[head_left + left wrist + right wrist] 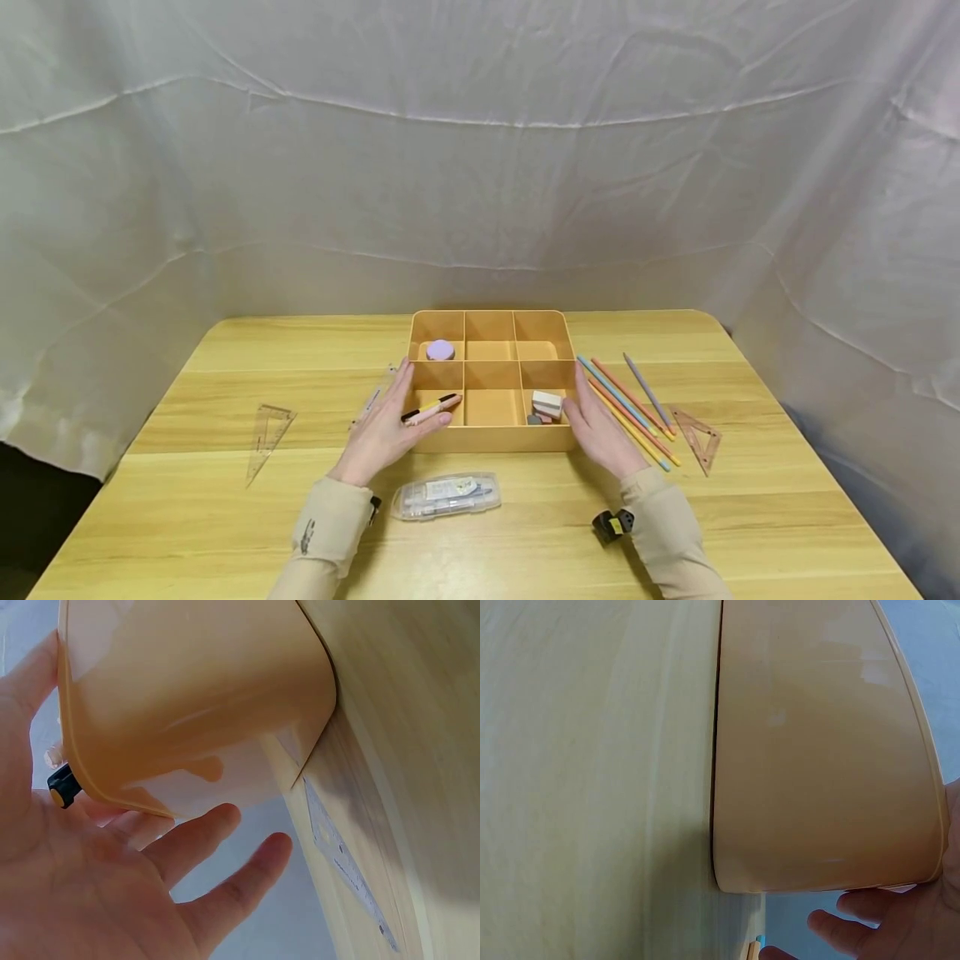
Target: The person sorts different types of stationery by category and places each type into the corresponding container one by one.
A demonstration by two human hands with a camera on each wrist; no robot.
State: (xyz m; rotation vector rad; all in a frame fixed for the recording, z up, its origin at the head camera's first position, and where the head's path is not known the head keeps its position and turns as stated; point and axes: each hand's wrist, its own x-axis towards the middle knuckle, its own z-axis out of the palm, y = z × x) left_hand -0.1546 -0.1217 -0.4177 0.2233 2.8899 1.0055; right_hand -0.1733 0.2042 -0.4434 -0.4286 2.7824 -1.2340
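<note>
Your left hand (384, 427) and right hand (602, 431) have fingers nearly straight, touching opposite sides of the orange box (491, 439). This box is on the table (540, 533), beyond the clear case (447, 497).

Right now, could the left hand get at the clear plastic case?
Probably yes: the clear plastic case lies near the left hand, in front of the orange organizer, with nothing covering it.
</note>
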